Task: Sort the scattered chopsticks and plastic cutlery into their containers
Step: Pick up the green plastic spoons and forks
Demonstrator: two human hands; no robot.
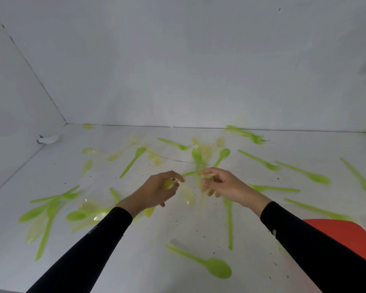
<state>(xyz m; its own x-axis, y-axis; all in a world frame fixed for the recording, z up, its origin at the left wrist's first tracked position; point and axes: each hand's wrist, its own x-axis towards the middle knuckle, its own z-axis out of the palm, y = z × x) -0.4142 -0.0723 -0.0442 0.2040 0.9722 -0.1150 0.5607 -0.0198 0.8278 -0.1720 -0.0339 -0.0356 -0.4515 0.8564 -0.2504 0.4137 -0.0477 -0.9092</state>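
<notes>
Head view: both hands meet mid-frame over the white surface [177,240], w/ plastic spoons scattered all round. Left hand [156,192] is curled, its grip closed round pale yellow spoons [168,183], bowls bunched in the palm; how many, can't tell. Right hand [224,185] has its grip narrow, thumb and forefinger pinched on something pale yellow & see-through [205,178], prob. another spoon, blurred.

Key relation: the green spoon [196,157] lies just past the right fingertips, bowl away from the person, handle pointing back toward the two hands; long axis runs near-far, roughly. Its handle end sits between the fingertips of both hands, a touch nearer the right. A second green spoon [222,155] slants beside it, bowl up-right. So the right hand looks best placed for the next pick, by the handle end, w/o much reach.

No container in view, unless the red thing [347,235] at lower right is one; can't tell. No chopsticks seen. Most spoons lie unsorted, so the task looks early on.
</notes>
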